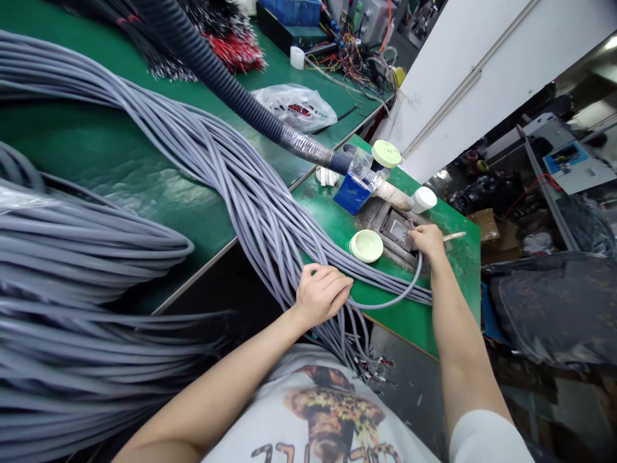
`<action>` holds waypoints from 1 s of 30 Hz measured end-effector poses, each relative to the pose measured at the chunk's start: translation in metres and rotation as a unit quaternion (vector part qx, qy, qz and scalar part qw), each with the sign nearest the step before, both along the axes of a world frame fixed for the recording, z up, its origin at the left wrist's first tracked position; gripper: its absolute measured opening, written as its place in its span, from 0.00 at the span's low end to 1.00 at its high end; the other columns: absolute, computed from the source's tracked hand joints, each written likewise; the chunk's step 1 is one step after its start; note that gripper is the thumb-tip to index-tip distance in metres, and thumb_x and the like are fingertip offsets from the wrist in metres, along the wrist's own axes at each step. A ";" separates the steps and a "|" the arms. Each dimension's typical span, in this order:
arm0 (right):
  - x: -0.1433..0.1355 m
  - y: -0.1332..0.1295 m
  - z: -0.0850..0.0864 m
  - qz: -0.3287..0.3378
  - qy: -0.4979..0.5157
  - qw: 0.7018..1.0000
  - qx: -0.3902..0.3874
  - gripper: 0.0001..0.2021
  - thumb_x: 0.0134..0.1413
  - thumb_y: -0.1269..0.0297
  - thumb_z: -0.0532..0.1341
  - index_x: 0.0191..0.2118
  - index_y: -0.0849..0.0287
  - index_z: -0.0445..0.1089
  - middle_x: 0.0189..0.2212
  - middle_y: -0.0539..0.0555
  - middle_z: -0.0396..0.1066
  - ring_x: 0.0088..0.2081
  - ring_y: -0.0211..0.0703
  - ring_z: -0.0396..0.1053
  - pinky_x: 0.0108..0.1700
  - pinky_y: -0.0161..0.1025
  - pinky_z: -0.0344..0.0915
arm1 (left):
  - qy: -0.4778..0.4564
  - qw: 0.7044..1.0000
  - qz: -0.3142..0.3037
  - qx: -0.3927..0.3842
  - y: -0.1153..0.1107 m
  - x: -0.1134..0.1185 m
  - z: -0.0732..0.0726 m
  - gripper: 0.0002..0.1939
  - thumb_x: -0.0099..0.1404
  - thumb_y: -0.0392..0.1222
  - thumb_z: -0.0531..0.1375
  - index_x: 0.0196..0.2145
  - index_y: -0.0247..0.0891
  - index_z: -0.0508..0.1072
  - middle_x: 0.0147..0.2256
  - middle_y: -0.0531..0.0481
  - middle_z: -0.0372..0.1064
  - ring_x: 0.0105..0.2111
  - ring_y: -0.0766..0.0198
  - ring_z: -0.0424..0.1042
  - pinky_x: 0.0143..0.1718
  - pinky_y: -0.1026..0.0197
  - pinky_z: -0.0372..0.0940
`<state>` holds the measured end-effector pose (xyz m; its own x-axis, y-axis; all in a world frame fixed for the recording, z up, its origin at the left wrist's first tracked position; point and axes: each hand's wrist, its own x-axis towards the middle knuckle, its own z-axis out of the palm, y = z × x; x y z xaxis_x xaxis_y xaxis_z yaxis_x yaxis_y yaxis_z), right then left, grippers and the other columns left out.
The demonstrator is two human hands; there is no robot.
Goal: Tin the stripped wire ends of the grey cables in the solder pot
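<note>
Lying well to the left of the pale-green tub [367,247], a thick coil of gray cables [91,247] fills that side of the view. Beyond it, a long gray bundle [202,138] runs from the upper left across the green surface [187,212] and passes on the wearer's side of the tub. Up and left of the tub sit black and red wires [236,53], and a ribbed dark hose [231,90] slants toward it. A clear plastic bag [299,106] rests on the surface, farther from the wearer than the tub.

Near the tub, on its lower left, the left hand [322,292] lies over the bundle with bent fingers; I cannot tell whether they clasp any strand. A blue box [351,195] stands just beyond the tub. Just right of the tub is a dark rectangular frame [398,230]. Farther right of the tub, the right hand [427,241] pinches a single gray cable [400,297] near its end, thin wires [406,233] poking out over the frame. That cable curves down around the tub's lower right side.
</note>
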<state>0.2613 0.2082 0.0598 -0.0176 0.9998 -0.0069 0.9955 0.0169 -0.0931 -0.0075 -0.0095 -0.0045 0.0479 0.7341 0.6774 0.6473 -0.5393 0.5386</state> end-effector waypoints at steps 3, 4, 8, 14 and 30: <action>-0.001 0.001 -0.002 -0.003 0.002 1.000 -0.003 0.12 0.42 0.60 0.59 0.22 0.59 0.77 0.18 0.52 0.69 0.25 0.42 0.65 0.28 0.36 0.54 | 0.001 1.000 0.000 0.002 0.000 0.000 0.000 0.06 0.64 0.35 0.59 0.39 0.41 0.71 0.33 0.52 0.77 0.37 0.63 0.74 0.44 0.53 0.53; -0.001 0.001 -0.002 -0.003 0.005 1.000 -0.003 0.11 0.42 0.61 0.59 0.21 0.60 0.77 0.17 0.52 0.69 0.25 0.42 0.65 0.28 0.36 0.54 | 0.001 1.000 0.001 0.003 0.001 0.000 0.000 0.06 0.64 0.35 0.59 0.39 0.41 0.71 0.33 0.52 0.77 0.37 0.63 0.74 0.44 0.53 0.53; -0.003 -0.002 0.005 0.004 0.025 1.000 -0.002 0.11 0.42 0.61 0.59 0.19 0.60 0.74 0.15 0.52 0.67 0.24 0.41 0.64 0.27 0.36 0.53 | 0.000 1.000 0.000 0.009 0.001 0.000 0.000 0.06 0.63 0.35 0.59 0.39 0.41 0.71 0.33 0.53 0.77 0.36 0.63 0.74 0.44 0.53 0.53; -0.029 -0.031 0.034 0.083 0.125 0.988 -0.037 0.17 0.49 0.53 0.57 0.19 0.61 0.70 0.15 0.48 0.62 0.20 0.36 0.58 0.24 0.34 0.52 | 0.004 1.000 -0.003 0.008 0.001 0.000 -0.002 0.06 0.63 0.35 0.59 0.39 0.40 0.71 0.33 0.53 0.76 0.36 0.63 0.74 0.44 0.53 0.53; -0.109 -0.067 0.027 0.250 0.068 0.960 -0.103 0.15 0.47 0.62 0.55 0.14 0.59 0.55 0.14 0.46 0.49 0.20 0.33 0.50 0.25 0.36 0.42 | 0.011 1.000 -0.001 0.010 0.002 0.000 -0.008 0.05 0.63 0.36 0.58 0.38 0.41 0.71 0.33 0.53 0.76 0.37 0.63 0.73 0.45 0.52 0.53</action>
<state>0.1526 0.1410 0.0873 -0.5108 0.8432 -0.1678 0.8455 0.4573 -0.2755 -0.0071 -0.0074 -0.0123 0.0637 0.7204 0.6906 0.6576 -0.5508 0.5140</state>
